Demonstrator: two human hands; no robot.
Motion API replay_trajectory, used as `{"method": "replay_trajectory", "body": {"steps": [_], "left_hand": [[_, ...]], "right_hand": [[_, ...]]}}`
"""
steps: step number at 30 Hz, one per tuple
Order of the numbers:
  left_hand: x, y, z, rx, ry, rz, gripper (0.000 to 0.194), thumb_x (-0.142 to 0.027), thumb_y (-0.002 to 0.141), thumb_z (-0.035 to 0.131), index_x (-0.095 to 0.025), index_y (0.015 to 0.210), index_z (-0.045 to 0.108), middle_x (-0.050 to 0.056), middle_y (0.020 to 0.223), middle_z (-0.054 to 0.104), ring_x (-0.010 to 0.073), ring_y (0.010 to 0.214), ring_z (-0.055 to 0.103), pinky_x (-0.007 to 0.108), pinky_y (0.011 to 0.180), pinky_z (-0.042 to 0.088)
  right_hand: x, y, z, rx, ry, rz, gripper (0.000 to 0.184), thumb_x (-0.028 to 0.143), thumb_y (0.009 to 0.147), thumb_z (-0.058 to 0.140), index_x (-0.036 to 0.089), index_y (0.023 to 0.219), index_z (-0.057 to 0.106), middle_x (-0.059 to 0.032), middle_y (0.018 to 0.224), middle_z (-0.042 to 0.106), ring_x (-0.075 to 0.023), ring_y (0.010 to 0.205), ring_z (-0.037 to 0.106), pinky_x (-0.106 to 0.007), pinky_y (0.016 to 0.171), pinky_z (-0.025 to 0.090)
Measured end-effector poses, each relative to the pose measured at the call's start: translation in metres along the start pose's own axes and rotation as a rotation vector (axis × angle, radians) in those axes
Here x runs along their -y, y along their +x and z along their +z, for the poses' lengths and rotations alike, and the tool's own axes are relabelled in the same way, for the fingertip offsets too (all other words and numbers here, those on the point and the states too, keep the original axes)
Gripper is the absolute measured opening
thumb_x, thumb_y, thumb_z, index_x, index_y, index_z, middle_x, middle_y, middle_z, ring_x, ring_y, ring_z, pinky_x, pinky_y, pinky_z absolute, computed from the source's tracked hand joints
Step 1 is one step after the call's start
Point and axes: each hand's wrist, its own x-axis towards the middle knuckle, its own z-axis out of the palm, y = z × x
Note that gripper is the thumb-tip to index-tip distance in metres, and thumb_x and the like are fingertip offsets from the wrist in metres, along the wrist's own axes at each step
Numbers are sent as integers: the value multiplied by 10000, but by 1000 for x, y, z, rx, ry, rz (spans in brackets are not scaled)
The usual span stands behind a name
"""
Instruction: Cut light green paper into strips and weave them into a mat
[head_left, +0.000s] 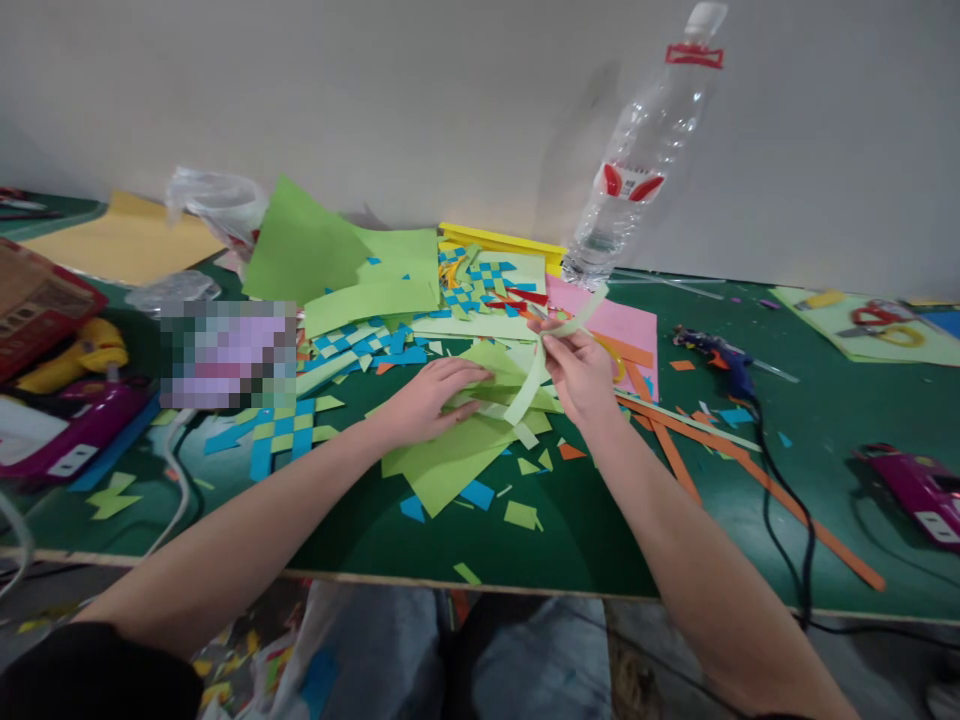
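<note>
Right hand (581,377): thumb and fingers pinched on a narrow, curved, pale green paper strip (530,386). One end of the strip bends down toward the left hand; the other arcs up and away beyond the fingertips. Left hand (433,402): palm down, thumb and fingers apart, over overlapping light green paper sheets (441,472) with angular corners; whether its fingertips press on the paper cannot be told. The strip is just beside this hand, to its right.

Surface: smooth dark green counter (577,545), strewn with irregular blue and green paper scraps (477,493). To the left lies a flat blue-and-green checkered paper weave (283,432). Long, straight orange paper strips (750,462) lie on the right, near a dark blue glue gun (731,372) with a black cord.

Markings: a clear, ribbed plastic bottle (637,150), standing behind the strip, carries a red-and-white label (630,183); its lettering is too small to read.
</note>
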Motion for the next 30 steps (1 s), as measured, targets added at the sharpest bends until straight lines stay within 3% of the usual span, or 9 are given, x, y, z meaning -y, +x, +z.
{"method": "replay_trajectory", "body": {"steps": [5,9,14,18,21,26,30], "left_hand": [[-2,1,1,29,-61,42,322,-261,960,520,-211,1277,551,104,1298,608,252,1247,531,490,1075,420],[-3,1,-5,-7,-314,-117,312,-246,974,452,-229,1268,554,79,1280,627,207,1182,591,433,1017,492],[9,2,-9,-366,-536,-362,227,-257,947,443,-189,1082,612,69,1035,702,183,954,684,403,921,552],[19,3,-7,-516,-626,-487,238,-184,892,422,-193,1034,612,53,974,692,172,839,695,423,889,567],[18,3,-5,-519,-652,-495,269,-135,841,424,-191,1010,625,46,928,689,165,791,687,425,860,567],[16,4,-2,-480,-701,-501,205,-213,841,508,-172,995,637,59,928,686,167,753,675,401,815,551],[20,4,1,-480,-742,-535,200,-229,837,531,-170,992,643,55,936,684,154,743,668,356,794,538]], "right_hand": [[-5,-2,1,-33,-65,-3,127,290,784,644,237,881,706,-56,1091,732,-220,1008,685,-433,846,600],[-7,0,-1,-43,-32,-22,129,263,772,626,225,852,719,-70,1084,731,-240,1085,665,-443,889,581],[-3,4,-1,-114,-69,16,234,227,739,542,202,893,716,-100,1148,713,-251,1082,658,-459,915,560],[-2,7,-2,-152,-18,-14,265,251,711,501,194,874,702,-111,1113,716,-245,1061,660,-451,934,542],[-4,9,-3,-163,-17,-2,258,306,747,489,196,854,696,-112,1099,714,-240,1077,649,-439,929,538],[-8,9,-3,-184,51,-6,190,387,773,584,224,806,676,-62,1030,728,-210,1038,665,-360,893,544],[-7,6,-1,-155,69,-32,226,417,809,595,241,893,709,-46,1077,729,-203,1086,658,-343,918,527]]}}
